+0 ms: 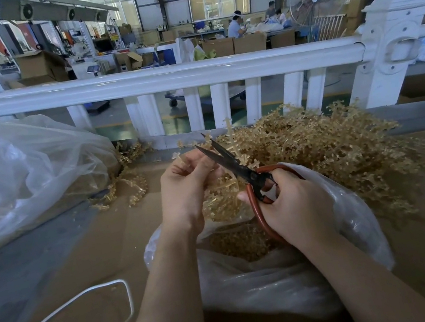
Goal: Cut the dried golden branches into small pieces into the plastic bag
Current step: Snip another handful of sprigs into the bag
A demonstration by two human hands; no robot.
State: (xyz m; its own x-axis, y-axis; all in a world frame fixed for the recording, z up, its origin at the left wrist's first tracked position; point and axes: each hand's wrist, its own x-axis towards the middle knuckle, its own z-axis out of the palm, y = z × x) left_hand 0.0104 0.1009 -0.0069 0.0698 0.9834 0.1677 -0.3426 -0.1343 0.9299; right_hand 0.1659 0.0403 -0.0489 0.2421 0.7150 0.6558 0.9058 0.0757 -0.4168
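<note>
My left hand (pixel 186 185) grips a golden branch (pixel 223 198) above the open plastic bag (pixel 268 273). My right hand (pixel 296 205) holds red-handled scissors (pixel 238 169), whose black blades stand apart around a thin stem of that branch. Small cut golden pieces (pixel 240 244) lie inside the bag below both hands. A big heap of uncut golden branches (pixel 331 148) lies on the cardboard-covered table just right of and behind the scissors.
A large clear plastic sack (pixel 17 172) fills the left side, with loose golden sprigs (pixel 130 183) beside it. A white cord (pixel 89 304) loops over the cardboard at lower left. A white railing (pixel 152 82) runs along the table's far edge.
</note>
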